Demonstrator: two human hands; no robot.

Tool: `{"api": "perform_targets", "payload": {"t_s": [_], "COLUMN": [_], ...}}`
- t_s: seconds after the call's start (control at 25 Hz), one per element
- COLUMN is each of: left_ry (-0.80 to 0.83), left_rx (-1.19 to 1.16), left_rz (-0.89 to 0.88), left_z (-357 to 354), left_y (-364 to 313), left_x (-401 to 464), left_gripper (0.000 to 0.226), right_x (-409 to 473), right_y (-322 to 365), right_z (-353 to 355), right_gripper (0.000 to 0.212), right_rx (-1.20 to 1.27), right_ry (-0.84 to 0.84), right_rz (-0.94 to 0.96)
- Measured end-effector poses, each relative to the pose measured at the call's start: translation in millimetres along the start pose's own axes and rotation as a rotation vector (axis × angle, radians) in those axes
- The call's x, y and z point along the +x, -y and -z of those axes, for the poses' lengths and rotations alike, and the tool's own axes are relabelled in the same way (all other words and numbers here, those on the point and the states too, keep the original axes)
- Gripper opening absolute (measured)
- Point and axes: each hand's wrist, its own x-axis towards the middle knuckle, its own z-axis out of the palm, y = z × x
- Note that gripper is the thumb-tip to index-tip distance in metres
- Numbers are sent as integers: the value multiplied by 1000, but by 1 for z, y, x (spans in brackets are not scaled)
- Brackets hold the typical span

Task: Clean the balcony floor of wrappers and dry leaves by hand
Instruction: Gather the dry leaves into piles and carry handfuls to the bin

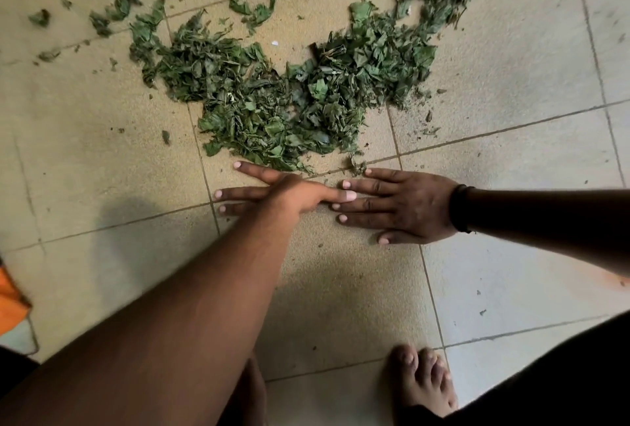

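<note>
The person crouches over the tiled floor (102, 159) with both hands flat on it, just on the near side of the leaf pile (272, 98). The left hand (272, 192) lies with fingers straight and spread, pointing left; the right hand (395, 205) lies palm down, fingers straight and pointing left too, its fingertips meeting the left hand's thumb. Neither hand holds anything.

The dry leaves form a broad, loose heap running away from the hands, with a thinner trail towards the upper right and scattered bits (109, 14) at the upper left. A tiny white scrap (274, 44) sits in the gap behind the heap, perhaps a piece of wrapper.

The step in hand looks like gathering the pile for a scoop. To do it well, the hands should keep their edges pressed to the tile and sweep inward from either side, so that crumbs do not slip beneath. The dry pieces probably crumble, so a gentle squeeze suits better than a hard one. Outlying bits want drawing in first.
</note>
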Motion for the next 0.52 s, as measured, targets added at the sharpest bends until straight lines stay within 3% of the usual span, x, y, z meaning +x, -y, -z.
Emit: {"api": "perform_targets", "payload": {"t_s": [0.04, 0.12, 0.32, 0.44, 0.52], "left_ry": [71, 62, 89, 91, 69], "left_rx": [23, 25, 56, 59, 26], "left_rz": [4, -2, 30, 13, 13], "left_z": [-4, -14, -9, -5, -5], "left_y": [6, 16, 10, 8, 9], "left_x": [40, 109, 83, 71, 80], "left_gripper": [164, 156, 158, 175, 171], "right_x": [1, 4, 11, 24, 33], "right_y": [4, 19, 75, 96, 76], "right_z": [0, 1, 1, -5, -8], "right_gripper": [66, 68, 67, 69, 73], "right_rx": [24, 90, 251, 299, 234], "right_ry": [-22, -78, -182, -47, 23], "right_rz": [-38, -82, -36, 176, 178]}}
